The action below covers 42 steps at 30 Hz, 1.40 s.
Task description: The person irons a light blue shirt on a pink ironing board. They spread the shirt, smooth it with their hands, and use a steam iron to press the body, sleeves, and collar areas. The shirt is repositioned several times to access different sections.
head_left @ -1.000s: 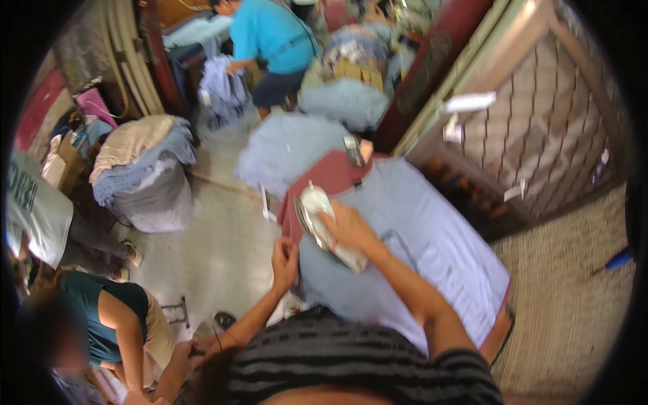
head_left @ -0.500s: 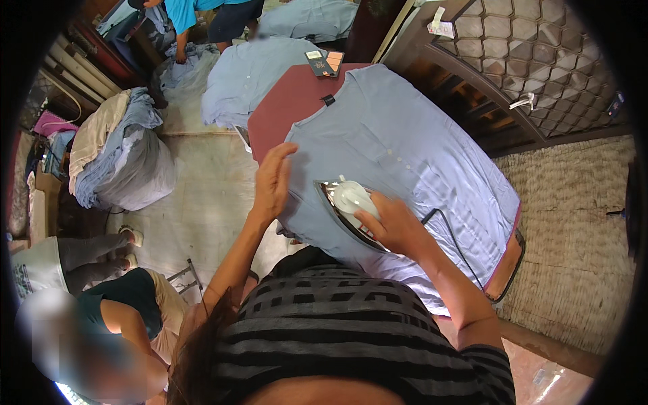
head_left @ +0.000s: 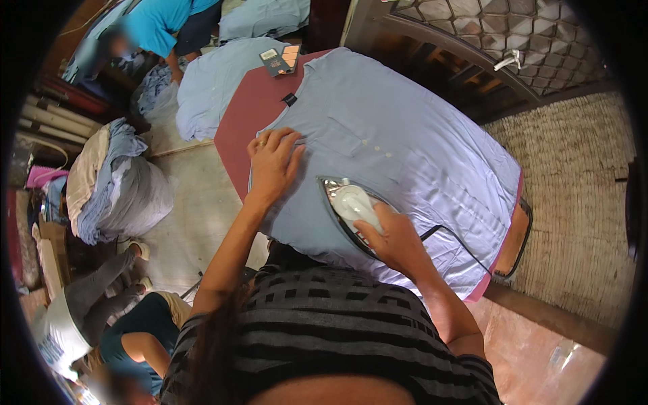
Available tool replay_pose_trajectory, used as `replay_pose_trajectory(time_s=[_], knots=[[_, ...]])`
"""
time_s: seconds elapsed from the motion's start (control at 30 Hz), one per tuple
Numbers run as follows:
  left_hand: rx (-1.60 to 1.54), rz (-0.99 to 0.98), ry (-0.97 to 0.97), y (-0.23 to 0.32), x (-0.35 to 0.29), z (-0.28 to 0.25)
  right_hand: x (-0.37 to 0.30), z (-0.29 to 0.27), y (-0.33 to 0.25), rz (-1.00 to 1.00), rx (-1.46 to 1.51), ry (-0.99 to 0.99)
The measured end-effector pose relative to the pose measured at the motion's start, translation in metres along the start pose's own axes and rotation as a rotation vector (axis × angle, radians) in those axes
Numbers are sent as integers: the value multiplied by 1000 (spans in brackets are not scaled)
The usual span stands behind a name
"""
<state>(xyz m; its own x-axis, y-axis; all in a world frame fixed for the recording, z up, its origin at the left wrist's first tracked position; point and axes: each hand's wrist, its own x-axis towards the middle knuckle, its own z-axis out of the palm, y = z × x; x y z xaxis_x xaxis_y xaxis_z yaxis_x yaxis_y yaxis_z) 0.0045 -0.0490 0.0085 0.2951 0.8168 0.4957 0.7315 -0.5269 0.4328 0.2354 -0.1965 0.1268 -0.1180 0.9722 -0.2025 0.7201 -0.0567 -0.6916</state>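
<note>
A light blue shirt is spread over a red ironing board, its dark neck label at the far left end. My right hand is wrapped round the handle of a white clothes iron, which rests on the near part of the shirt with its tip pointing far left. From the iron a black cord runs to the board's right end. My left hand lies on the shirt near its neckline, fingers stretched out and holding nothing.
A dark box with an orange-windowed lid sits at the board's far end, beside more blue shirts. A clothes pile stands on the left floor. Other people are at far left and near left. A lattice door borders the right.
My left hand has come down from above the shirt's edge onto the cloth. The iron stays in my right hand. The whole view has turned slightly.
</note>
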Motion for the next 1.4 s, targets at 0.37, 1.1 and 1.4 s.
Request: replay_pose_trajectory(time_s=[0.37, 1.1, 1.4], knots=[[-156, 103, 20, 4, 51, 51, -13, -5, 17, 306, -38, 407], [-201, 180, 5, -11, 75, 46, 34, -20, -2, 287, -14, 240], [-434, 449, -297, 12, 49, 66, -41, -14, 19, 480, 59, 350]])
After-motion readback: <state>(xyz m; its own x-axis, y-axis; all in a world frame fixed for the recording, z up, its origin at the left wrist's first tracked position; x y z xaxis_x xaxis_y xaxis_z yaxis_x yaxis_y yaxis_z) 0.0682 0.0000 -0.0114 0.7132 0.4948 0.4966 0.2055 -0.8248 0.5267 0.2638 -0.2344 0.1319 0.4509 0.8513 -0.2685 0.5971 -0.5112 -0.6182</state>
